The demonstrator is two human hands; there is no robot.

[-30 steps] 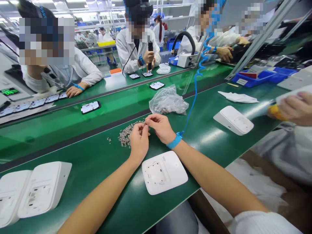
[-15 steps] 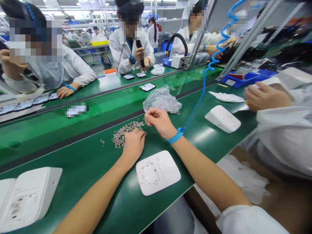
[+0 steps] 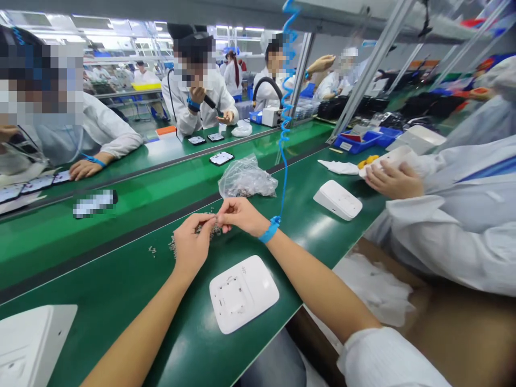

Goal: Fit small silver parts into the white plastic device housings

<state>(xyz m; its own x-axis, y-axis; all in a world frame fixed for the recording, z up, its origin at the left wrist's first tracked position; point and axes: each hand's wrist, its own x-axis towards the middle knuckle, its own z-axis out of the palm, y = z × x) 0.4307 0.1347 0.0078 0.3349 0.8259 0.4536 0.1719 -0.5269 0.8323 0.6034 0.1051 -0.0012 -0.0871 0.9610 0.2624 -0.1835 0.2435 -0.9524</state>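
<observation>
While a white housing (image 3: 244,294) lies flat near the front edge of the green counter (image 3: 189,344), another housing (image 3: 30,344) sits to its left, cut off by the frame. Just beyond the first, the left hand (image 3: 191,242) and right hand (image 3: 244,216) come together, fingertips pinched and meeting; whether a piece is between them is too small to tell. Beneath and around the left hand lies a pile of metal bits (image 3: 172,245), with a few strays (image 3: 152,251) apart at its left. A blue strap (image 3: 269,230) circles the right wrist, joined to a coiled cord (image 3: 285,131). To the right rests a third housing (image 3: 337,200), near a co-worker's hand (image 3: 397,180). Behind the hands is a clear bag (image 3: 248,180). Farther off, a board (image 3: 221,157) lies on the green belt (image 3: 169,180); across it, a co-worker grips a black tool (image 3: 209,101).
</observation>
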